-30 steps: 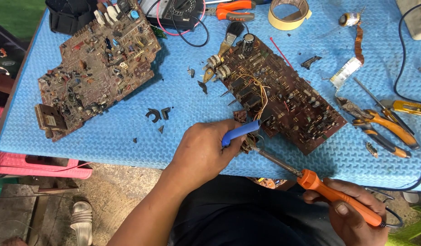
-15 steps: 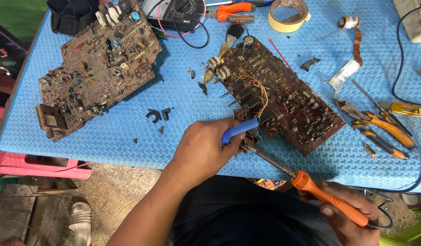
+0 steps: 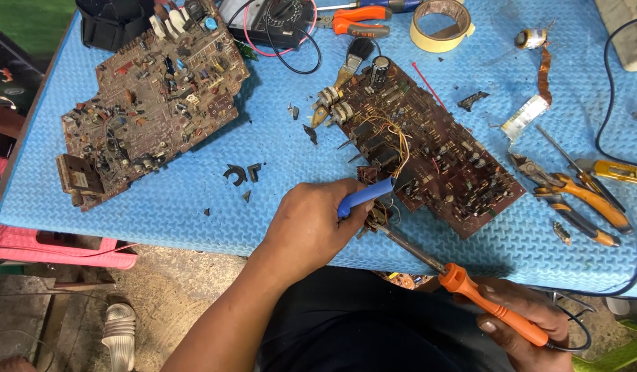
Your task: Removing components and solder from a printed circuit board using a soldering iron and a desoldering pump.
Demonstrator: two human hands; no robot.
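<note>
At the surface's near edge, the left hand (image 3: 311, 227) gripped a blue-handled tool (image 3: 365, 196), the right hand (image 3: 518, 320) an orange soldering iron (image 3: 497, 310); its hot tip risked scorching fingers or yellow wires (image 3: 394, 141).

Blue bumpy foam mat (image 3: 160, 207) covers table top. Ground (image 3: 173, 289) below is bare dirt and rough concrete, grey-brown. Pink plastic thing (image 3: 56, 249) sticks out under table edge at left. Pale sandal (image 3: 118, 334) lies on ground. Green patch (image 3: 29, 21) at top left corner. Soft daylight, weak shadows.
</note>
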